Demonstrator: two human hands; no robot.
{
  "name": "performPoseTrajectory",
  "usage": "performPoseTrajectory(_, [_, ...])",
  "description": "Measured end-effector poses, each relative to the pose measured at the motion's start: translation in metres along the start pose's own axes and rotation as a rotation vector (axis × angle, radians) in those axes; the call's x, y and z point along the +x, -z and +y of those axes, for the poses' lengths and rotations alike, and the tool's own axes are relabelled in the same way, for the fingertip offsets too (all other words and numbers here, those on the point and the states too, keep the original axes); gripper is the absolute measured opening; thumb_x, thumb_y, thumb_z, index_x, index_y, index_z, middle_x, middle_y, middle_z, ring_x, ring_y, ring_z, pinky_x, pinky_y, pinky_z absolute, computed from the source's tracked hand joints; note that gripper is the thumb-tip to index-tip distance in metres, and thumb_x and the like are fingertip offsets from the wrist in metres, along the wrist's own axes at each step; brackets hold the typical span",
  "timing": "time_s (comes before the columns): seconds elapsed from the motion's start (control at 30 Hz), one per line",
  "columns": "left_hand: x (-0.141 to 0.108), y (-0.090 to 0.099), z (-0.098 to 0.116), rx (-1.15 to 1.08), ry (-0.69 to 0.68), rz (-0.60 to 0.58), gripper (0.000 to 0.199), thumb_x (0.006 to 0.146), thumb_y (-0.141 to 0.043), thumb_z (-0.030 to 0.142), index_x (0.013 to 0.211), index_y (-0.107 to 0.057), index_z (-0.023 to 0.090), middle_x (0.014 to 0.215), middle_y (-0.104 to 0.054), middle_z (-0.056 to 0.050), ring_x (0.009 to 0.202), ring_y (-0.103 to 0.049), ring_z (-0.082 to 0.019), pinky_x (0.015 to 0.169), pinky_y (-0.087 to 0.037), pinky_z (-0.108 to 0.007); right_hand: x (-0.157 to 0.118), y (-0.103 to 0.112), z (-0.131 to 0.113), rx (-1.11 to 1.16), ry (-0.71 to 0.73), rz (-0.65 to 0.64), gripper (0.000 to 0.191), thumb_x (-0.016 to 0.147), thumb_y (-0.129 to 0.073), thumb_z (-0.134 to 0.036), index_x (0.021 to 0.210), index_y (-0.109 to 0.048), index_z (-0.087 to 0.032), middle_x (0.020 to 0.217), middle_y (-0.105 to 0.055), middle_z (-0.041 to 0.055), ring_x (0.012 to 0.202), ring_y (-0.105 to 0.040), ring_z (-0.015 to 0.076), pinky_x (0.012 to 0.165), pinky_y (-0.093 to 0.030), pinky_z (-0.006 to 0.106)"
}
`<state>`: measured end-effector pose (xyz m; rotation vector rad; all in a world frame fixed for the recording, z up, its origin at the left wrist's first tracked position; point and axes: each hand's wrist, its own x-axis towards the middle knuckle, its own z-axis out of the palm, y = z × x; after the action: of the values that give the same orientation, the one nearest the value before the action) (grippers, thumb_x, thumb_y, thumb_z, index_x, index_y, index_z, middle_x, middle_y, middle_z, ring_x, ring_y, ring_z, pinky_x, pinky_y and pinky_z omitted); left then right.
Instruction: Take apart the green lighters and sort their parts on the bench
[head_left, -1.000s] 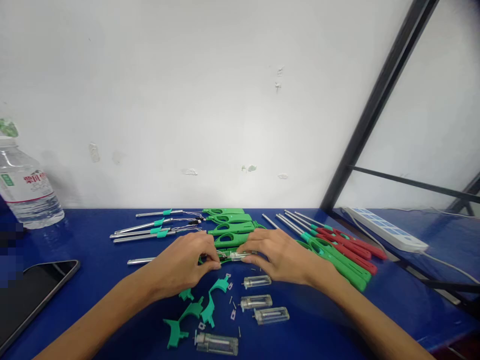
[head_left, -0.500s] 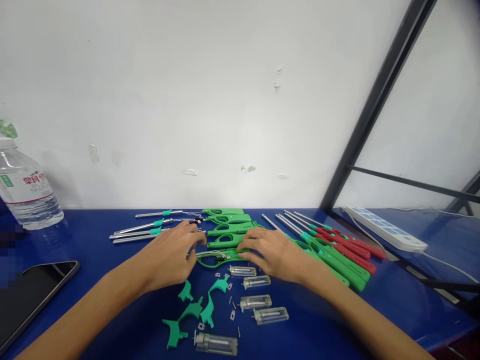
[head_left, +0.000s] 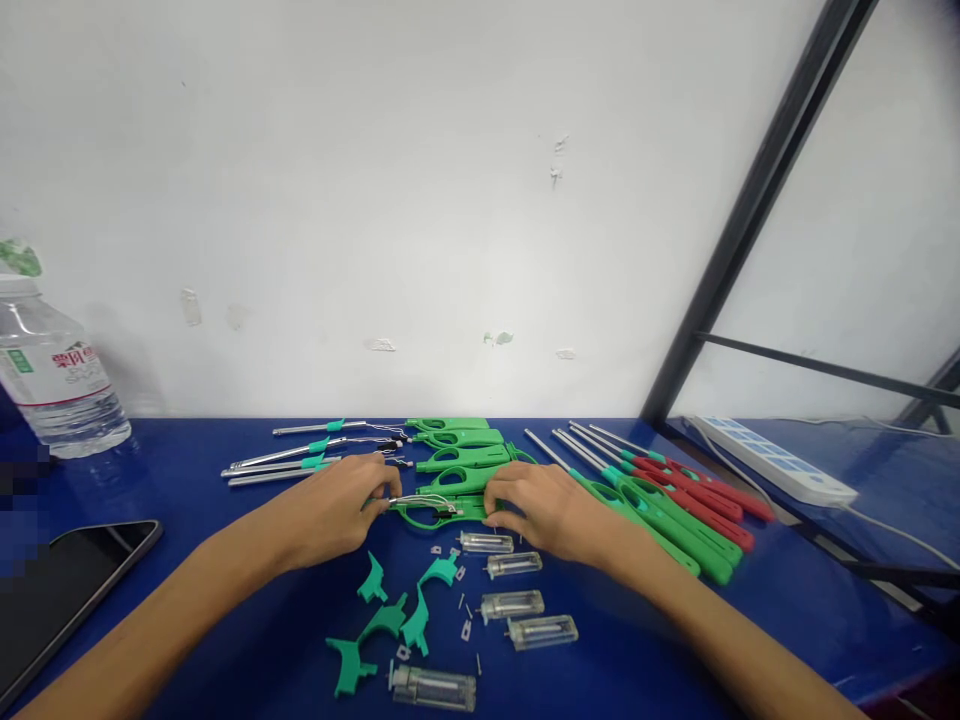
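My left hand (head_left: 352,505) pinches the end of some thin wires (head_left: 420,500) beside the nearest green handle shell (head_left: 435,521). The wires run rightward over that shell and end at a small black part (head_left: 448,513). My right hand (head_left: 536,500) closes its fingers on the right end of the same shell. Behind it lie several more green handle shells (head_left: 469,457) in a column. Metal rods (head_left: 281,465) with teal collars and wires rest to the left. Clear fuel tanks (head_left: 512,604) and teal trigger pieces (head_left: 384,620) lie nearer.
Green lighters (head_left: 679,525) and red lighters (head_left: 705,490) lie at the right, near a white power strip (head_left: 772,460) and a black metal frame (head_left: 712,250). A water bottle (head_left: 64,385) and a dark tablet (head_left: 75,590) are at the left. Small screws and metal plates lie among the tanks.
My left hand has drawn slightly left and down, and more of the wires shows between my hands. My right hand has shifted slightly right on the shell.
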<state>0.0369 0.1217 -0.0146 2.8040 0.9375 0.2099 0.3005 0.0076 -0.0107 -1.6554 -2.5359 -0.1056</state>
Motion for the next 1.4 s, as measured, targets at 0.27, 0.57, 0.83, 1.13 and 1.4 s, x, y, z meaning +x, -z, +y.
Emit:
performPoseTrajectory(0.27, [0.003,-0.004,-0.004,0.006,-0.055,0.069,0.025,0.095,-0.039,0.025,0.105,-0.062,0.025,0.110,-0.067,-0.004,0.103,-0.062,-0.025,0.087,-0.046,-0.039,0.000,-0.002,0.003,0.006,-0.028,0.004,0.013,0.098,-0.059,-0.035,0.095,-0.069,-0.026,0.100,-0.074,0.0036,0.095,-0.068,0.0237,0.070,-0.045,0.031])
performPoseTrajectory(0.57, [0.004,0.000,-0.006,0.029,-0.090,0.078,0.023,0.095,-0.041,0.024,0.098,-0.063,0.025,0.102,-0.069,-0.003,0.095,-0.064,-0.022,0.081,-0.046,-0.034,0.000,-0.002,0.003,0.024,-0.041,-0.006,0.012,0.097,-0.061,-0.033,0.096,-0.069,-0.024,0.100,-0.073,0.0031,0.095,-0.068,0.0232,0.071,-0.046,0.030])
performPoseTrajectory(0.83, [0.003,0.011,-0.007,0.121,-0.089,0.121,0.027,0.094,-0.036,0.018,0.099,-0.061,0.024,0.103,-0.068,-0.006,0.091,-0.064,-0.023,0.076,-0.045,-0.033,0.000,0.001,0.002,0.040,-0.070,-0.040,0.014,0.097,-0.061,-0.032,0.098,-0.071,-0.023,0.100,-0.072,0.0036,0.099,-0.067,0.0214,0.075,-0.046,0.029])
performPoseTrajectory(1.13, [-0.002,0.023,-0.042,0.237,0.111,0.034,0.027,0.077,-0.044,0.011,0.094,-0.062,0.024,0.089,-0.070,-0.008,0.081,-0.066,-0.027,0.063,-0.041,-0.032,0.000,0.002,0.004,0.055,-0.102,-0.040,0.010,0.095,-0.064,-0.030,0.095,-0.072,-0.023,0.098,-0.073,0.0031,0.095,-0.068,0.0216,0.073,-0.045,0.028])
performPoseTrajectory(1.4, [-0.004,0.004,-0.067,0.273,0.148,0.020,0.025,0.073,-0.044,0.006,0.083,-0.059,0.023,0.084,-0.068,-0.007,0.074,-0.064,-0.026,0.056,-0.034,-0.029,-0.001,0.003,0.004,0.046,-0.113,-0.050,0.008,0.093,-0.067,-0.028,0.094,-0.072,-0.023,0.098,-0.074,0.0021,0.095,-0.069,0.0195,0.076,-0.045,0.026])
